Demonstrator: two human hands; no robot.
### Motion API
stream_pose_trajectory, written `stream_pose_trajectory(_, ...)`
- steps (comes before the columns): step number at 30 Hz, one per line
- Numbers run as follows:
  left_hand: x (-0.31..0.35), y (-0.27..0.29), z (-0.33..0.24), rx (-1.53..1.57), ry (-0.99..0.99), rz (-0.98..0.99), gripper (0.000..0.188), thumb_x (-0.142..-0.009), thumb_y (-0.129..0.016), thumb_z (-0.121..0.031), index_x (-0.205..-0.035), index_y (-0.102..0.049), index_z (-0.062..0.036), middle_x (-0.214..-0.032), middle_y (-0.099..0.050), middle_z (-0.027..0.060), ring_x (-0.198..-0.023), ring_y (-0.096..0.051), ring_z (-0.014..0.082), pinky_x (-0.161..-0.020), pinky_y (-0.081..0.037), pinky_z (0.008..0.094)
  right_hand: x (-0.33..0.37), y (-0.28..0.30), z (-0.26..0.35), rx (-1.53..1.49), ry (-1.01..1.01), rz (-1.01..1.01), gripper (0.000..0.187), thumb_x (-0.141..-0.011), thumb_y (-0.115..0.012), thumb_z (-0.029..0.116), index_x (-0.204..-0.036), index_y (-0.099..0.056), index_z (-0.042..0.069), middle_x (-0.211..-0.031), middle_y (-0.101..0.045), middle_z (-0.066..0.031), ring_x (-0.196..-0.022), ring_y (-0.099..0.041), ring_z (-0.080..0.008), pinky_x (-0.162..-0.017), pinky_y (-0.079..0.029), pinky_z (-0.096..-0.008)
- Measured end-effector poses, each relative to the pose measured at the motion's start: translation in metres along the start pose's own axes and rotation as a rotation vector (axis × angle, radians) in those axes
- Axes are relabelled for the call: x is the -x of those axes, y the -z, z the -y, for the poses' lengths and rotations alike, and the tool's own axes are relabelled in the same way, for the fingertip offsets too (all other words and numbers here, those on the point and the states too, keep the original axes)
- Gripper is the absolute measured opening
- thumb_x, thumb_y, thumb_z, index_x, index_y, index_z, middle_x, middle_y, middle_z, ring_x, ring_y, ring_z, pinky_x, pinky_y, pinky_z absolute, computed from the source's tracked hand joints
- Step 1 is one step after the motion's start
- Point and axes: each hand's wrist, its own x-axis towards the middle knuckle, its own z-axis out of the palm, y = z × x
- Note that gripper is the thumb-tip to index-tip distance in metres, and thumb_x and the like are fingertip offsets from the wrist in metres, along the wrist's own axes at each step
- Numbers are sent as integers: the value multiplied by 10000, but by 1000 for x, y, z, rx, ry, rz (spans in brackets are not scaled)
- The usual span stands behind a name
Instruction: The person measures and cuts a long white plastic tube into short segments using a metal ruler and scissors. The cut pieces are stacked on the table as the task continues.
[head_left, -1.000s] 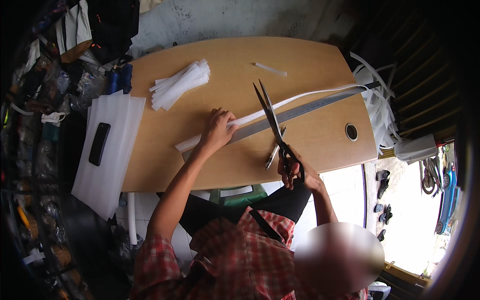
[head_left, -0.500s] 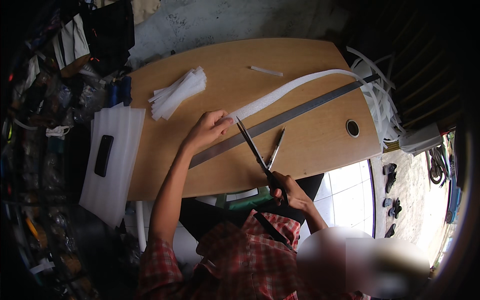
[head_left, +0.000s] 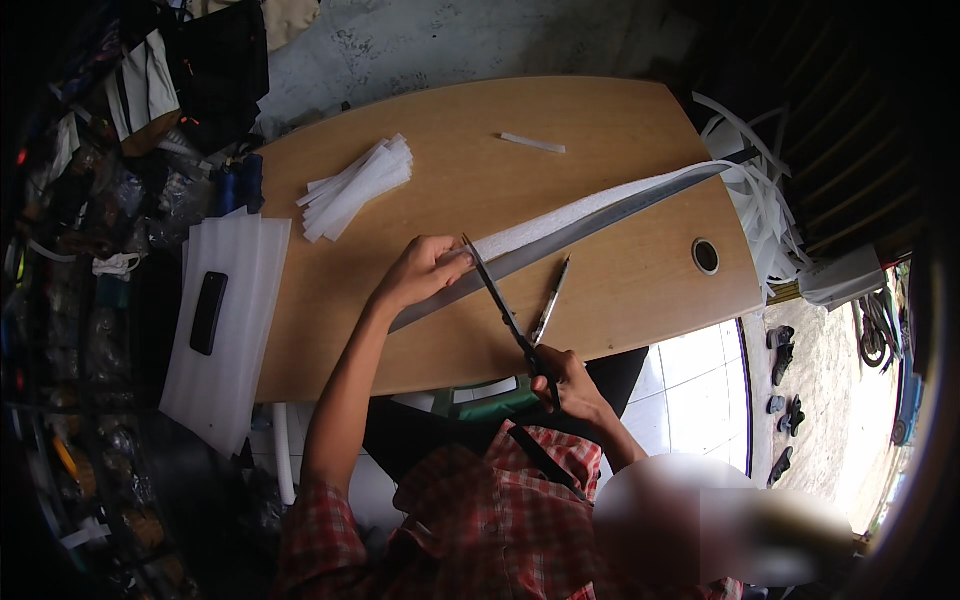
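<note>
Between the fingers of my left hand (head_left: 430, 270) is pinched the near end of a long white foam strip (head_left: 560, 215), which runs right across the table to its far edge. My right hand (head_left: 568, 382) is closed round the handles of dark scissors (head_left: 512, 325). Their blades reach up to the strip right beside my left fingertips. Below the strip lies a long metal ruler (head_left: 535, 253), partly covered by the strip and my left hand. A slim pen-like tool (head_left: 552, 300) rests on the table close to the scissors.
On the wooden table (head_left: 480, 110) sit a pile of short white foam strips (head_left: 358, 185) and a single small piece (head_left: 533, 143). White foam sheets (head_left: 225, 340) with a black phone (head_left: 208, 313) overhang the left edge. Loose strips (head_left: 765, 210) hang off the right end.
The foam strip has come down from its raised arch and now lies along the ruler. My left hand has moved slightly down; the scissors have shifted left across the strip near my fingertips.
</note>
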Motion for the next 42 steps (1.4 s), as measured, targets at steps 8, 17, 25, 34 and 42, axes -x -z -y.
stream_pose_trajectory(8, 1, 3, 6, 69, 46, 21, 272, -1019, -611, -185, -790, -597, -40, -640, -545, -41, -590, -454, 46, -553, -364, 256, 0, 0, -3, -7, -22, -21, 729, -818, -754, 674, -839, -578, -33, -586, -542, -71, -527, -514, -126, -505, -408, -329)
stream_pose_trajectory(17, -11, 63, 4, -90, 3, -185, 182, -1011, -619, -175, -980, -652, 1, -772, -640, 46, -636, -589, 94, -597, -444, 297, 0, 17, -6, -190, 2, 38, 732, -795, -762, 690, -818, -590, -21, -542, -524, -13, -472, -568, -105, -447, -402, -275)
stream_pose_trajectory(25, -86, 178, 37, -582, -103, -444, 253, -914, -723, -188, -1100, -707, -17, -1000, -743, 136, -926, -696, 300, -829, -525, 404, -14, 53, -13, -272, 71, -39, 825, -725, -756, 768, -900, -602, -23, -570, -522, 10, -431, -543, -99, -408, -396, -239)
stream_pose_trajectory(34, -78, 59, 26, -676, -455, -532, 199, -940, -700, -165, -1096, -711, -41, -1029, -714, 109, -968, -679, 292, -856, -522, 392, -22, 55, -17, -258, 20, -48, 737, -722, -818, 692, -830, -610, -7, -577, -526, -23, -482, -546, -99, -439, -413, -290)
stream_pose_trajectory(42, -23, -31, 39, -377, -289, -371, 175, -907, -736, -140, -1027, -725, -14, -966, -715, 162, -883, -698, 361, -783, -549, 440, -88, 96, 38, 775, 221, -230, 490, -716, -887, 470, -830, -688, 37, -664, -667, -114, -617, -649, -333, -596, -507, -412)
